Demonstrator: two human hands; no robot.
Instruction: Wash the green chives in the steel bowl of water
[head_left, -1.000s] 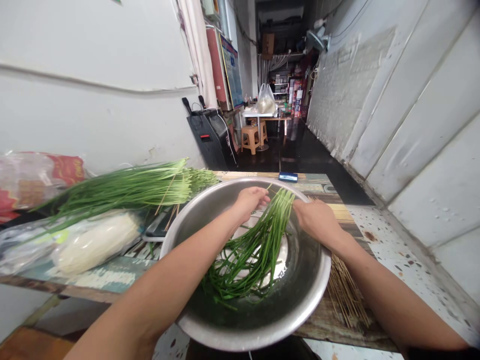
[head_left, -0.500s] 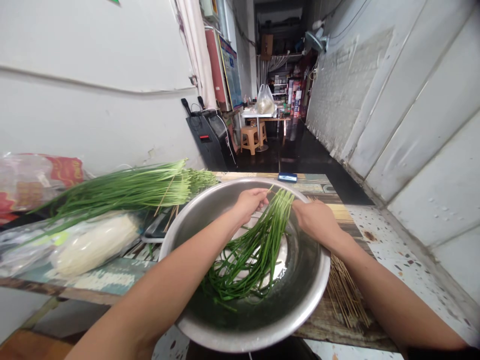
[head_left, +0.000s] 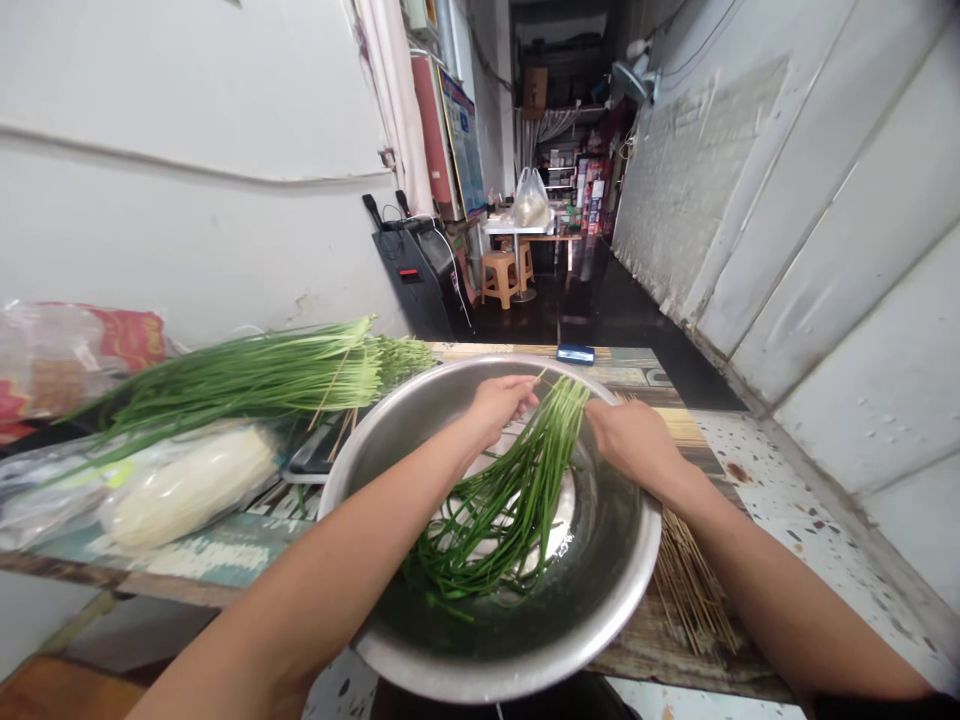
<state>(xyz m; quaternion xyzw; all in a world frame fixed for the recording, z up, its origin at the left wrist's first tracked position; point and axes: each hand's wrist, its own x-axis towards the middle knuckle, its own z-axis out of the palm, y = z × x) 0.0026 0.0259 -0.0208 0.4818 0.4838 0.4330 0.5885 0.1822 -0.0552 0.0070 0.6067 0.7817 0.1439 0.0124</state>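
A row of green garlic chives [head_left: 544,470] hangs by its pale stem ends and droops into a wide metal basin [head_left: 480,685]. A thin bamboo skewer [head_left: 549,382] shows just left of these ends and seems to run through them. At the right of the row, my right hand [head_left: 634,435] is closed, gripping the skewer's other end; its fingertips are mostly hidden. To the left, my left hand [head_left: 502,408] pinches a single pale chive stem at the skewer's tip. The longer leaves curl on the basin's floor.
A big heap of chives [head_left: 255,375] lies left of the basin, behind a bagged white block [head_left: 195,485]. Loose bamboo skewers [head_left: 694,585] lie to the right on the tabletop [head_left: 630,640]. A phone [head_left: 575,354] rests beyond the basin's far rim.
Almost nothing differs. Both hands and the hanging chives stay in place; the view shifts very slightly.
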